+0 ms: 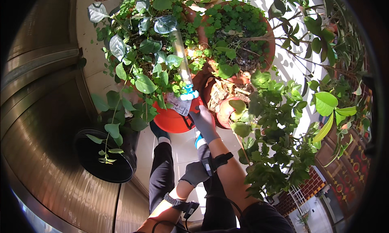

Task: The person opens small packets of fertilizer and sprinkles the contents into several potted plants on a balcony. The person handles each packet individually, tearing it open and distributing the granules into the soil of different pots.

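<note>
My right hand (pixel 204 122), in a grey glove, is at the right rim of a red plastic basin (pixel 174 122); dark handles or tool parts lie by its fingertips, and I cannot tell whether it grips them. A printed packet (pixel 180 104) lies in the basin. Just above it, a clear tube with a blue fitting (pixel 189 93) reaches over the foliage. My left hand (pixel 195 173), gloved in dark grey, rests near my knee beside the right forearm, its fingers partly hidden. Both wrists wear strapped devices.
A large round clay planter (pixel 271 47) with clover-like plants stands beyond the basin. Nearer is a pot with dry soil and leaves (pixel 217 94). Leafy branches (pixel 273 126) crowd the right. A black bucket (pixel 130 169) stands left by metal panelling (pixel 45 148). My feet are below the basin.
</note>
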Available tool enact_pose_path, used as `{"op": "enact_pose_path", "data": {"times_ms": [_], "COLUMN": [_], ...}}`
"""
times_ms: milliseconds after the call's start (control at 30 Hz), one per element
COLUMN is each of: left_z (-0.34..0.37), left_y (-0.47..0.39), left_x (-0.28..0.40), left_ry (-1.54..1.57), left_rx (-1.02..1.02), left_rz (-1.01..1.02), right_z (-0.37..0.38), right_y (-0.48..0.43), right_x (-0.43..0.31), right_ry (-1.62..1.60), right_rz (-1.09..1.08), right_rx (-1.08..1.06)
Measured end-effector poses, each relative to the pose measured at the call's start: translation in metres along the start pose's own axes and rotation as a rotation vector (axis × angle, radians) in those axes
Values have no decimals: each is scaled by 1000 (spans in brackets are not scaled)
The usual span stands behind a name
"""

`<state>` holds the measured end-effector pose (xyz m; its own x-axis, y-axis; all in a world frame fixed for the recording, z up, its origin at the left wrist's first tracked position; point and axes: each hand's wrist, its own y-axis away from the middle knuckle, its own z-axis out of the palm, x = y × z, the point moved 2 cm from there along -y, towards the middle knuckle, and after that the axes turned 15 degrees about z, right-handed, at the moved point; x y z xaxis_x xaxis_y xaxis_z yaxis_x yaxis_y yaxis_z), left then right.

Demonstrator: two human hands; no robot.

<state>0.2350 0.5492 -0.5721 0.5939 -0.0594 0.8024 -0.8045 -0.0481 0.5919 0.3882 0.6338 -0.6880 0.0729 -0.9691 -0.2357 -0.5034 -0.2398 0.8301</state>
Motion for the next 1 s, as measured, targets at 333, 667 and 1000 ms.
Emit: {"op": "enact_pose_path", "data": {"times_ms": [333,667,1000], "left_z": [-5,31,49], "left_y": [3,4,10], "left_x": [3,-27,-45], "left_ry": [46,-110,-133], "left_rx": [-260,-122,288], "left_rz": [-154,106,438], "right_z": [38,65,68], "right_y": [6,-14,-27], "right_x": [-16,-8,-20], "right_ry": [808,861,253], "right_rz": [-517,-51,117], "right_rx": [286,23,-267]}}
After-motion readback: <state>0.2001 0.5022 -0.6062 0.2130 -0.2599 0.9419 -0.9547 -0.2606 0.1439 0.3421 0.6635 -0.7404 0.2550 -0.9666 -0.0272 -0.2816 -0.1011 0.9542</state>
